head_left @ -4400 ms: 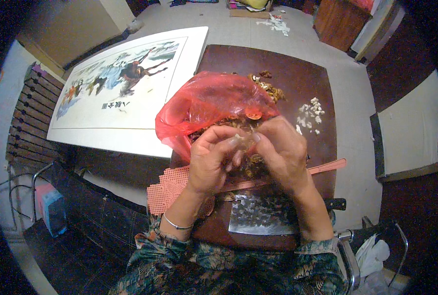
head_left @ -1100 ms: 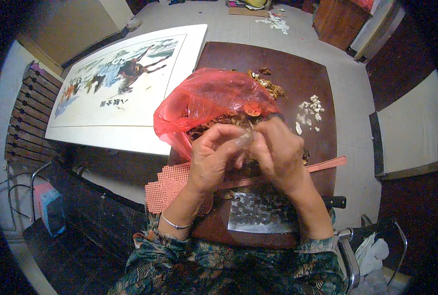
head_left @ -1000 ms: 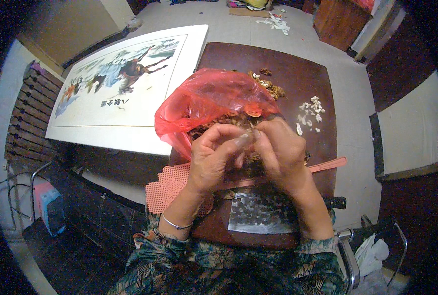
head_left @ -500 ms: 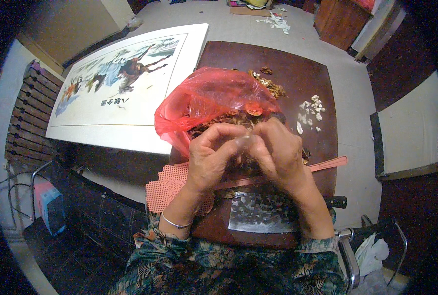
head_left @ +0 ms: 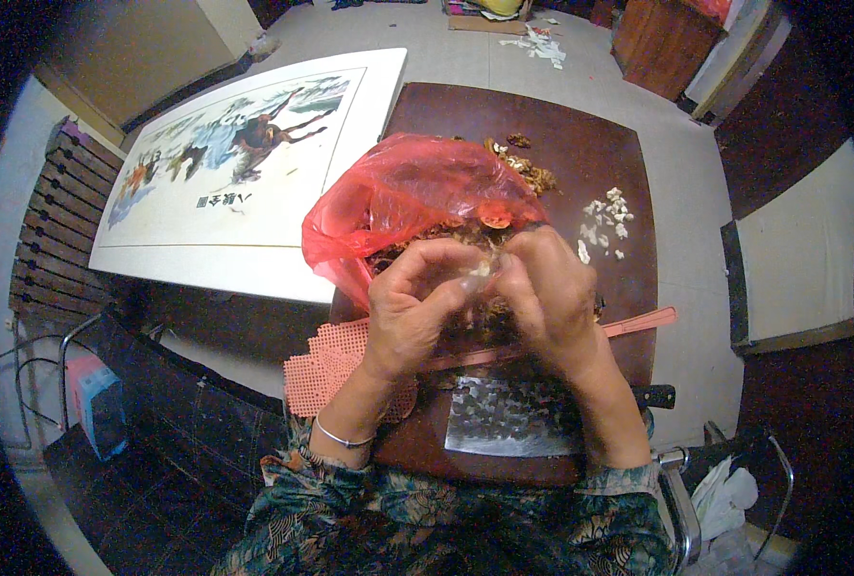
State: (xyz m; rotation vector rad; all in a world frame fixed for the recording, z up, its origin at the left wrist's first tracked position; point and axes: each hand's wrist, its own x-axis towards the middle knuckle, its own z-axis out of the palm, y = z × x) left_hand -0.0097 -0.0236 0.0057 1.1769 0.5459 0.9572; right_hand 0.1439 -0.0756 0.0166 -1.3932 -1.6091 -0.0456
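Over the table's near middle, my left hand (head_left: 410, 302) pinches a small pale piece (head_left: 482, 270) between thumb and fingertips. My right hand (head_left: 554, 302) is closed right beside it, fingertips together at the piece; whether they also grip it is blurred. Behind both hands lies a red plastic bag (head_left: 413, 178), its mouth open over dark brown bits (head_left: 437, 233). Small white pieces (head_left: 607, 219) are scattered to the right. Brown scraps (head_left: 531, 175) lie in a heap past the bag.
A pink fly swatter (head_left: 336, 372) lies under my forearms, handle pointing right. Nearer me rests a cleaver (head_left: 504, 420) with a black handle. The dark brown table (head_left: 581, 125) adjoins a white board (head_left: 254, 252) bearing a horse painting. A metal-framed chair (head_left: 678, 499) stands at right.
My right hand has shifted slightly right, its fingertips drawing a little away from the left's. More of the pale piece shows at my left fingertips.
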